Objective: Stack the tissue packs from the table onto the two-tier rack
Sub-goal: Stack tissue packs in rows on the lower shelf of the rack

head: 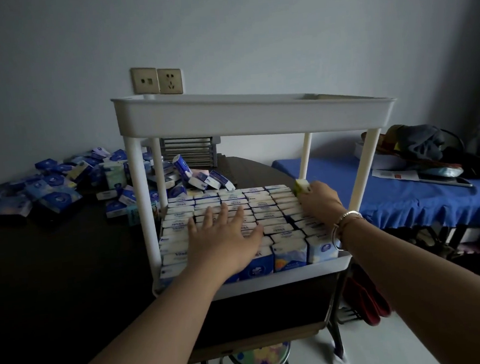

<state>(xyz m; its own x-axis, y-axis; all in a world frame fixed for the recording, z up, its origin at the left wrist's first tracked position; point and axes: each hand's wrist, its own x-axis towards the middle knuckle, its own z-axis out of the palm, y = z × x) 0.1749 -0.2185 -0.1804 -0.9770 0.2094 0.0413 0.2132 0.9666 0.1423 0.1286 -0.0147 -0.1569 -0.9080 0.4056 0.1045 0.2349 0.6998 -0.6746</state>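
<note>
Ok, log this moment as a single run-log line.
left hand: flat on packed lower-tier packs | right hand: slotting yellow-green pack at far right corner | top tier: contents unseen | loose packs: remain on table

The tissue packs (pixel 229 211) standing in rows on the rack's lower tier carry a short blue brand word on their top edges (seemingly "Vinda", seen upside down); other print is too small to read.

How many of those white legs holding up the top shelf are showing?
4: front left leg, back left leg, back right leg and front right leg, one at each corner of the rack. None seems hidden.
</note>
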